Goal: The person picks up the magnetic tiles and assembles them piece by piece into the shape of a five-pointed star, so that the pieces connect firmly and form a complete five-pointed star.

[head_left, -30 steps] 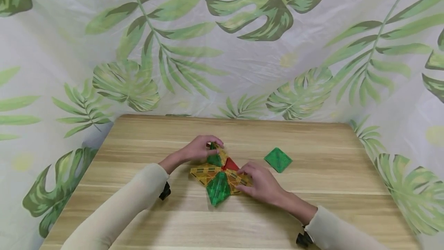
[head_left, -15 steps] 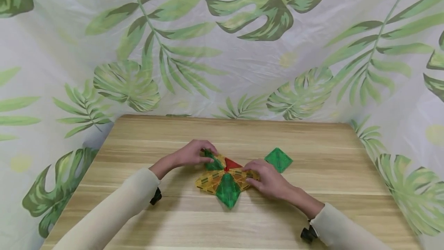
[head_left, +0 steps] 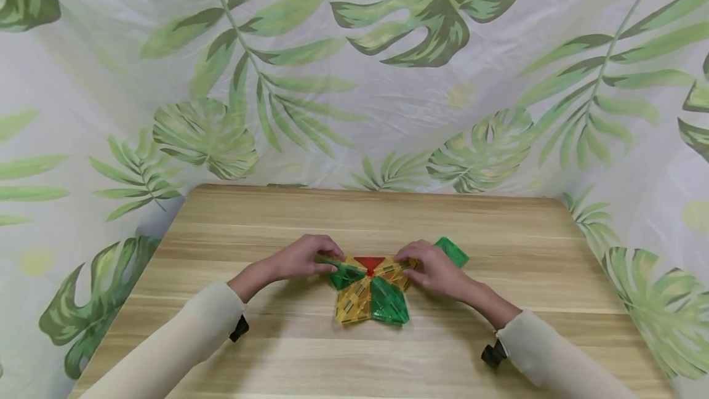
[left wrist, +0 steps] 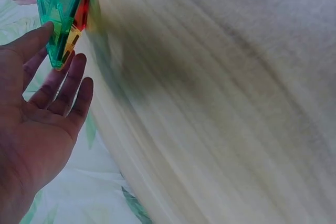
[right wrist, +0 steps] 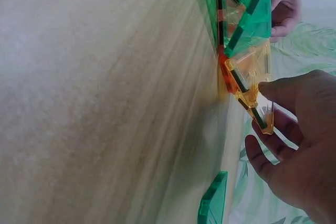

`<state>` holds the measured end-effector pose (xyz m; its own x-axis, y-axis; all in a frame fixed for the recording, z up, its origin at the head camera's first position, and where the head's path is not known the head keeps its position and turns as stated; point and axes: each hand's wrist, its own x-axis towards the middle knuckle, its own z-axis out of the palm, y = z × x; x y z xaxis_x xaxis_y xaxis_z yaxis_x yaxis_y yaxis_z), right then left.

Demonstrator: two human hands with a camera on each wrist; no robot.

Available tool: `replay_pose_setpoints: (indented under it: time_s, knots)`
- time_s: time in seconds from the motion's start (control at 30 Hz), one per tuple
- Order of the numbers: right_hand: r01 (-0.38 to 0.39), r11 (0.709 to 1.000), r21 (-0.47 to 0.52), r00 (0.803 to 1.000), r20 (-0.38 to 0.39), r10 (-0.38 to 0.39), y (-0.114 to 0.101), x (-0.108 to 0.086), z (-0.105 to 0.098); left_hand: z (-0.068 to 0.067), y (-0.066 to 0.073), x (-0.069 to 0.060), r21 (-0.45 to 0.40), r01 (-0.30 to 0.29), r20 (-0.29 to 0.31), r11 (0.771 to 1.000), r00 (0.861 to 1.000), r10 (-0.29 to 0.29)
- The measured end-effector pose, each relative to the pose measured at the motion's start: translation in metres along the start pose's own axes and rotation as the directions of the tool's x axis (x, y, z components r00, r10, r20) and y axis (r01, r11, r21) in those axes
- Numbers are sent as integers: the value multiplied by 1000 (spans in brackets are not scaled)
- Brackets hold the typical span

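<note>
A built piece of magnetic tiles (head_left: 354,302) stands on the table in the head view, made of see-through green and orange triangles joined at their points round a red part (head_left: 369,261). My left hand (head_left: 306,257) pinches the tip of a green tile (left wrist: 61,11) on its left side, thumb against the tile and the other fingers loosely bent. On the right side, my right hand (head_left: 434,268) pinches the tip of an orange tile (right wrist: 251,69) between thumb and fingers. The fingers partly hide both tips in the head view.
A loose green tile piece (head_left: 453,252) lies on the table just behind my right hand, which covers part of it. The wooden table (head_left: 266,350) ends at the back against a leaf-print cloth (head_left: 388,109).
The tile piece has turned and shifted right: its front green tile moved right and the left orange tile came to the front. My right hand moved slightly back and right, my left hand slightly forward.
</note>
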<state>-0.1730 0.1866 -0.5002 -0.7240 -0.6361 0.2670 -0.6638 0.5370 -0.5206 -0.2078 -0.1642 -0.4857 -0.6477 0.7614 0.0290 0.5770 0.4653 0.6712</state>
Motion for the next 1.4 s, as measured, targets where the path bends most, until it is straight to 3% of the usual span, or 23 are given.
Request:
replay_pose_setpoints:
  time_s: [0.13,0.23,0.4,0.67,0.77,0.97,1.13,1.27,1.33,1.4]
  knots:
    - [-47,998,34,999,9,47,2,-1,-6,-1,6,7,13,-2,-12,1000,1000,2]
    - [-102,994,45,995,-18,103,9,-3,-15,-3,12,20,-3,14,-34,1000,999,-14]
    - [-211,977,28,974,-80,213,29,-10,-32,-2,28,52,-72,42,-47,997,998,-46]
    - [-388,920,-46,916,-125,381,55,-35,-53,9,51,108,-200,119,-29,972,991,-127]
    - [-437,897,-64,896,-126,427,63,-42,-55,17,58,124,-279,158,8,947,987,-163]
    - [-499,864,-66,863,-125,489,69,-53,-58,32,64,146,-450,246,104,859,969,-223]
    - [-530,845,-74,846,-122,520,68,-58,-56,45,67,158,-501,293,156,814,956,-248]
    - [-538,840,-66,840,-120,529,65,-58,-51,54,71,163,-553,341,214,761,940,-265]
    - [-532,844,-61,844,-121,523,64,-58,-49,57,72,165,-560,358,243,747,933,-264]
    - [-528,847,-63,846,-127,518,61,-56,-46,59,73,166,-551,365,265,751,929,-257]
